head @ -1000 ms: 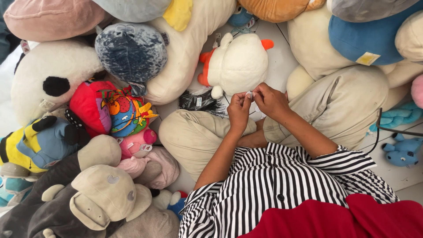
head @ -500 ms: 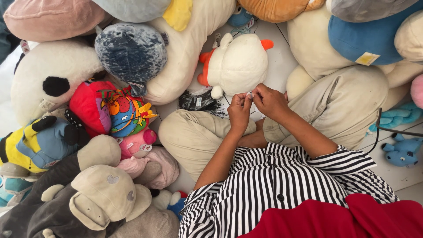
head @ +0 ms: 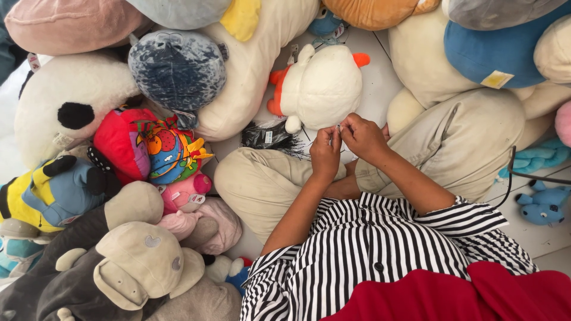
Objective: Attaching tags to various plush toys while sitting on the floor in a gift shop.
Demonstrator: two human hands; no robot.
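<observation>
Head camera looked down on a person seated cross-legged on a white floor [head: 380, 89], wearing beige trousers [head: 262, 184] and a black-and-white striped shirt [head: 369, 249]. Both hands met above the lap, fingertips touching. The left hand [head: 326, 153] had its fingers pinched together on something very small and pale at about [head: 339, 126]; what that item was could not be told. The right hand [head: 363, 137] was likewise closed, its fingertips pinching the same small item from the other side. Just beyond the hands lay a white plush toy [head: 321, 89] with orange limbs, near but apart from the fingers. A bundle of black fasteners [head: 267, 137] lay on the floor just left of the hands, beside the knee. Plush toys ringed the person: a panda [head: 65, 107], a mottled blue cushion [head: 178, 68], a red strawberry-patterned toy [head: 148, 148], a grey elephant [head: 137, 267], a yellow-and-blue figure [head: 47, 190] and a small blue toy [head: 544, 205] at the right edge.
</observation>
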